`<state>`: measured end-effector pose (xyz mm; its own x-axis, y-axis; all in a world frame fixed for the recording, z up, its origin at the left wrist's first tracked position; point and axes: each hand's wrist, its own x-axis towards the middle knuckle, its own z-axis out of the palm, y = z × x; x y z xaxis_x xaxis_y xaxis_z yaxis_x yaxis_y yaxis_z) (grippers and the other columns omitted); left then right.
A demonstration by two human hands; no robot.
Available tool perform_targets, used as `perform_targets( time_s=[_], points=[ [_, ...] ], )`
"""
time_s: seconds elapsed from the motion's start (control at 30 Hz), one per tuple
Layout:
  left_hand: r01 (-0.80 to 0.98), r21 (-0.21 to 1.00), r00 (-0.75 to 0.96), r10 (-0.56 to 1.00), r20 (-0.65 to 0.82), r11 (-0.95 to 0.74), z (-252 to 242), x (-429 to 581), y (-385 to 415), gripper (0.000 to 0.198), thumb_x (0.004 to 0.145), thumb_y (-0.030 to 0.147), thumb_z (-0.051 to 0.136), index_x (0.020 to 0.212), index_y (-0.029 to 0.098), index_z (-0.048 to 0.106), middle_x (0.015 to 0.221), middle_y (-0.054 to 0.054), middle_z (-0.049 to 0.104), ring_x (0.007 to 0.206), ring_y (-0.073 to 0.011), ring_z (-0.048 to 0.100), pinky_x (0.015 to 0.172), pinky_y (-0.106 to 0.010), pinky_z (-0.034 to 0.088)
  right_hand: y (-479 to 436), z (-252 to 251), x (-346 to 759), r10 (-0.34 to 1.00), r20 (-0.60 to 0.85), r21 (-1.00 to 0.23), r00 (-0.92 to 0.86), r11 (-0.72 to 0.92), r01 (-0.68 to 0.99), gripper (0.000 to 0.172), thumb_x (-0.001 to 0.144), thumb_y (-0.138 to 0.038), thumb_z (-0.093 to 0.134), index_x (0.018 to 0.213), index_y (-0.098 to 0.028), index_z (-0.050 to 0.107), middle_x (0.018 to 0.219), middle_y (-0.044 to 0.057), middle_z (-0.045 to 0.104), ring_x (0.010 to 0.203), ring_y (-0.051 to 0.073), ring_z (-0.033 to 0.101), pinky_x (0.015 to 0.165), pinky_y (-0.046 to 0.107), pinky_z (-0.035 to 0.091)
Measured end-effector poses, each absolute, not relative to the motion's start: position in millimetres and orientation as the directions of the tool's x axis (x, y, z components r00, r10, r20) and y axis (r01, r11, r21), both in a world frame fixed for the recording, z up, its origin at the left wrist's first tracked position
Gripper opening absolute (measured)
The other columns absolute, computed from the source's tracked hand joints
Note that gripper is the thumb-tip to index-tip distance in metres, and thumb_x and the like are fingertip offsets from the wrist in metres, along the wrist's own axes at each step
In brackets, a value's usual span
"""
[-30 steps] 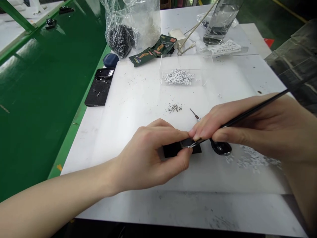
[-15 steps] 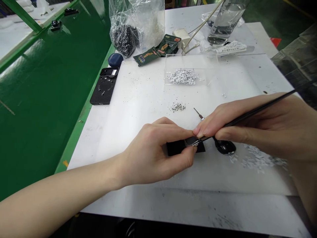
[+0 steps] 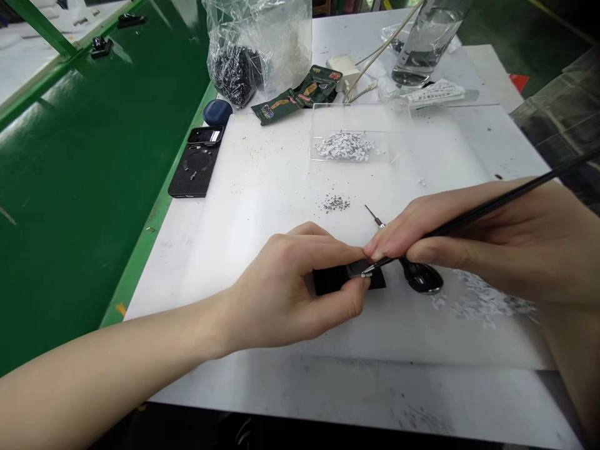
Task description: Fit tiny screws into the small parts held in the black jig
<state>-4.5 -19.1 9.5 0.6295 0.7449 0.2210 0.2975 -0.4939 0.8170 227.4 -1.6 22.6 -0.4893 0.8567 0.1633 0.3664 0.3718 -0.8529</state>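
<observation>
My left hand pinches a small grey part between thumb and forefinger, over a black pad on the white table. My right hand is closed on long black tweezers, whose tip touches that part. A small screwdriver and a glossy black oval piece lie just behind and beside my right fingers. A little heap of tiny screws lies farther back.
A clear tray holds several small white parts; more white parts are scattered at the right. A black phone, a blue case, a plastic bag, snack packets and a water glass stand at the back. A green belt runs along the left.
Hands and tweezers stay at the same spot on the part; only the view shifted slightly.
</observation>
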Motion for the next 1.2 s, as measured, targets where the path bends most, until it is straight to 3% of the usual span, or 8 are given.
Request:
perform_targets(
  time_s=[0.27,0.83,1.03,1.2],
  points=[
    [0.288,0.819,0.619,0.749,0.236,-0.496,7.8,-4.7,-19.0,0.016,0.088,0.015,0.061,0.074,0.016,0.068,0.082,-0.005,0.074,0.079,-0.0145,0.068,0.073,-0.024,0.056,-1.8,21.0,227.4,0.855,0.132,-0.884,-0.502,0.33,0.331,0.007,0.085,-0.032,0.073,0.087,-0.036,0.078,0.084,0.0,0.079,0.075,0.024,0.074,0.043,0.028,0.051],
    [0.283,0.818,0.629,0.741,0.235,-0.5,8.7,-4.7,-18.1,0.017,0.088,0.016,0.059,0.075,0.018,0.069,0.072,-0.002,0.071,0.077,-0.015,0.068,0.078,-0.027,0.056,-4.1,23.6,227.0,0.834,0.141,-0.892,-0.533,0.34,0.297,0.015,0.083,-0.024,0.074,0.09,-0.037,0.078,0.089,-0.002,0.079,0.084,0.025,0.075,0.066,0.035,0.063],
    [0.277,0.819,0.631,0.738,0.239,-0.502,8.6,-4.6,-18.7,0.018,0.089,0.015,0.058,0.075,0.017,0.069,0.068,-0.002,0.07,0.076,-0.0148,0.068,0.081,-0.028,0.056,-7.6,22.2,227.1,0.82,0.23,-0.874,-0.523,0.41,0.259,0.022,0.079,-0.015,0.076,0.092,-0.033,0.078,0.089,0.001,0.078,0.089,0.026,0.075,0.075,0.037,0.064],
    [0.268,0.821,0.627,0.738,0.248,-0.504,7.9,-5.3,-18.9,0.017,0.088,0.014,0.06,0.075,0.016,0.07,0.078,-0.004,0.075,0.079,-0.0149,0.07,0.077,-0.026,0.056,-6.6,27.2,228.9,0.827,0.198,-0.852,-0.526,0.411,0.326,0.019,0.078,-0.018,0.078,0.088,-0.035,0.078,0.09,-0.002,0.079,0.086,0.025,0.075,0.07,0.035,0.063]
  ],
)
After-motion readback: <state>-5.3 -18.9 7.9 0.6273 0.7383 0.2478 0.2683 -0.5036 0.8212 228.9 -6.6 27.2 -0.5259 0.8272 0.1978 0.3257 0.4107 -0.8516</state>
